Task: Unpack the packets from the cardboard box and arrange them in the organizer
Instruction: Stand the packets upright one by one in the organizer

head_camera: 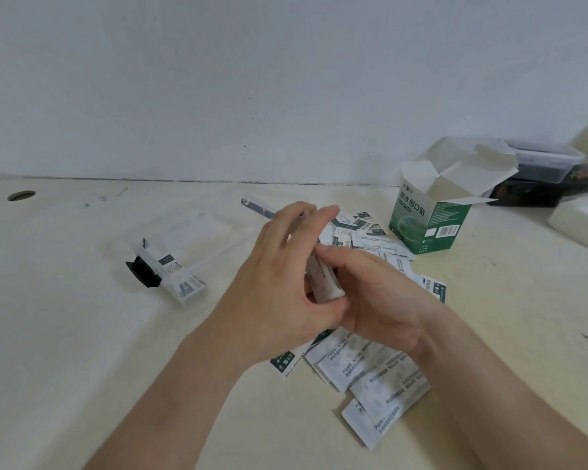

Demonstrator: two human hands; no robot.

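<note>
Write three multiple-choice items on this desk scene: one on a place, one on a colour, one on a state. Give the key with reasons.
1. Where does the cardboard box stand relative to the hands?
A. far right of them
B. near left of them
C. directly under them

2. What colour is the box's printed body?
A. red
B. green
C. yellow

3. What state are the box's top flaps in?
A. taped shut
C. open
B. folded flat closed

Key:
1 A: the box sits beyond and to the right of the left hand and right hand, which together hold a stack of packets.
2 B: its sides are green with white text.
3 C: the white flaps stand up and the inside shows.
</note>
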